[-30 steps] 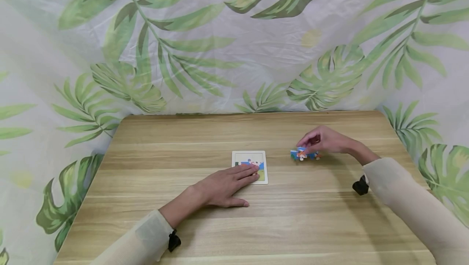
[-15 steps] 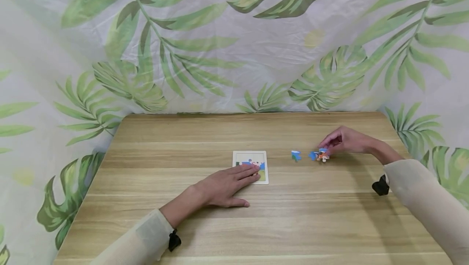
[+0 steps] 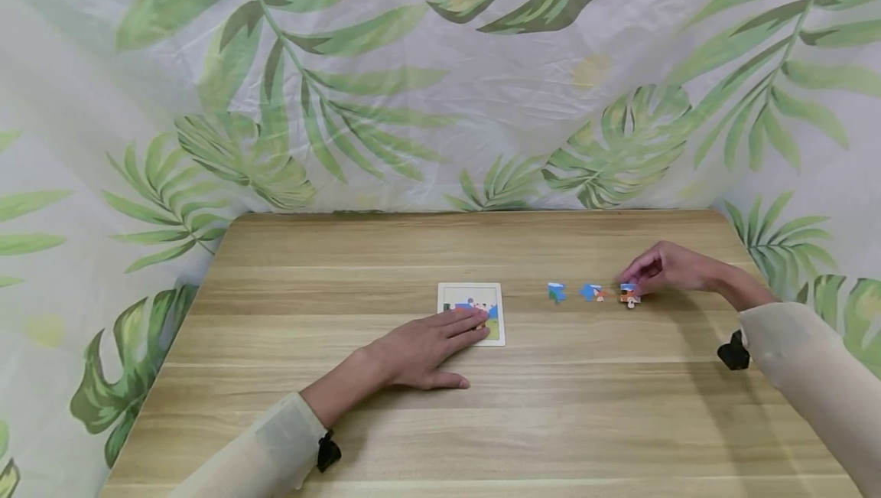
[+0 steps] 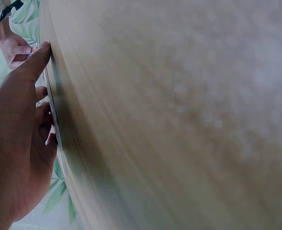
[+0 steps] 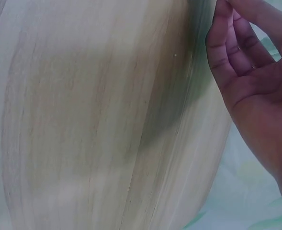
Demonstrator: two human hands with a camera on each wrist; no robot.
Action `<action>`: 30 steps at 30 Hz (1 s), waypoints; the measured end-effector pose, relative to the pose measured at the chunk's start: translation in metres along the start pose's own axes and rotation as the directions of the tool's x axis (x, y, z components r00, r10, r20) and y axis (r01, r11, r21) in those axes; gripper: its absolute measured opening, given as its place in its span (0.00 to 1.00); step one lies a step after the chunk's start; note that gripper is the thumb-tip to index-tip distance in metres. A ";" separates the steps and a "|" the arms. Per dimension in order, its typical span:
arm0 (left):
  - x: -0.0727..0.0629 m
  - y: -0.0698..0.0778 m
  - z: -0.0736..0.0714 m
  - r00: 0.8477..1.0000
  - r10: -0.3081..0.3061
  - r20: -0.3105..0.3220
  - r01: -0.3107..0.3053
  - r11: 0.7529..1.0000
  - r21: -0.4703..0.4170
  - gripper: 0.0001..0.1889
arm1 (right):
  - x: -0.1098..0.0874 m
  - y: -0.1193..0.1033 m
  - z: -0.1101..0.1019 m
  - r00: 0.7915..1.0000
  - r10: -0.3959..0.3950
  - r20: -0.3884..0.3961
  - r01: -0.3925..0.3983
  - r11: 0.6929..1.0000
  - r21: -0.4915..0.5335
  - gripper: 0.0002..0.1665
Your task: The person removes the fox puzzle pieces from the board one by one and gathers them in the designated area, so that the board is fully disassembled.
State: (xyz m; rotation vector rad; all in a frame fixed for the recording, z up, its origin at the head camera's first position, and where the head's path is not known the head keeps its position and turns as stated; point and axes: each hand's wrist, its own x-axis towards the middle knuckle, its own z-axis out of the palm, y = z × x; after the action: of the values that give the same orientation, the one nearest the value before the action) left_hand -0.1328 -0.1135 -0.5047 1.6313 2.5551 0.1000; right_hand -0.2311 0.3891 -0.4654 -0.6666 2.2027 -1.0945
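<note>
My left hand (image 3: 427, 349) lies flat with its fingers straight, the fingertips resting on a white-framed jigsaw puzzle board (image 3: 500, 330). Part of the board's picture is hidden under those fingers. At the right, my right hand (image 3: 664, 267) pinches a jigsaw puzzle piece (image 3: 629, 295) printed in blue and orange, between thumb and fingers low over the table. Left of it lie two more pieces: a blue and orange piece (image 3: 592, 292) and a blue and green piece (image 3: 556, 292). In the right wrist view the fingertips of the right hand (image 5: 248, 57) meet at the top edge.
The wood-grain table (image 3: 551, 421) carries the board and pieces. Behind it hangs a cloth (image 3: 509, 100) with a green leaf print. Each sleeve has a small black device at its cuff, such as the black device (image 3: 734, 351) on the right.
My right hand has moved to the right with its puzzle piece, away from the two other pieces, which now show separately. My left hand has stayed on the board.
</note>
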 end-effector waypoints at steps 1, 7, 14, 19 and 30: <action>0.000 0.000 0.000 1.000 0.001 -0.003 -0.001 1.000 0.000 0.45 | 0.000 0.001 0.000 1.000 0.001 -0.002 -0.001 1.000 0.000 0.16; 0.000 0.000 0.001 1.000 -0.001 0.004 0.001 1.000 0.000 0.45 | -0.001 0.003 0.001 1.000 -0.002 -0.017 0.002 1.000 -0.028 0.16; 0.000 0.000 0.002 1.000 -0.001 0.007 0.001 1.000 0.000 0.45 | 0.000 0.006 0.005 0.998 -0.035 -0.046 0.033 0.999 -0.043 0.15; 0.000 0.000 0.001 1.000 0.000 0.001 0.000 1.000 0.009 0.45 | 0.000 0.009 0.007 0.996 -0.055 -0.076 0.049 0.995 -0.084 0.13; 0.000 0.001 0.000 1.000 0.003 0.006 -0.003 1.000 0.012 0.44 | 0.001 0.012 0.011 0.984 -0.089 -0.155 0.056 0.977 -0.206 0.12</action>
State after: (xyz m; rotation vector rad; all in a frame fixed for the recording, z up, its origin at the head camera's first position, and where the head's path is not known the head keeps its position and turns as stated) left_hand -0.1325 -0.1131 -0.5046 1.6375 2.5537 0.0793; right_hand -0.2266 0.3890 -0.4812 -0.7733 2.4712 -1.0017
